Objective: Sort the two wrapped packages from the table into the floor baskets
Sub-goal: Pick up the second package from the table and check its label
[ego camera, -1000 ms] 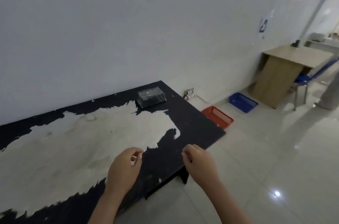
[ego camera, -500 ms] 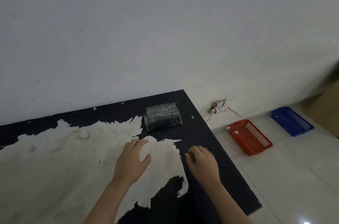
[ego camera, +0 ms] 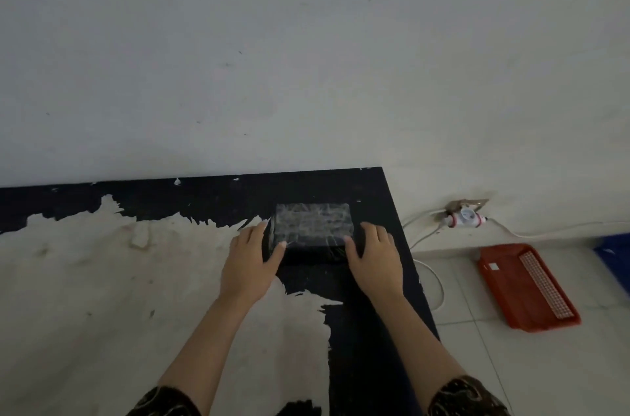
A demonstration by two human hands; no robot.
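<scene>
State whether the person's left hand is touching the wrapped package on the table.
Touching. The head view shows the left hand with its fingers pressed on the wrapped package's left end, no gap visible.

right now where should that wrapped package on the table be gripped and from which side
Grip the wrapped package by its two short ends, coming in from the near side with a hand on each. It lies flat as a low, wide block near the black table's far right corner, its long side facing the person. The left hand and right hand already flank those ends, thumbs on top; the glossy wrap may be slippery.
</scene>
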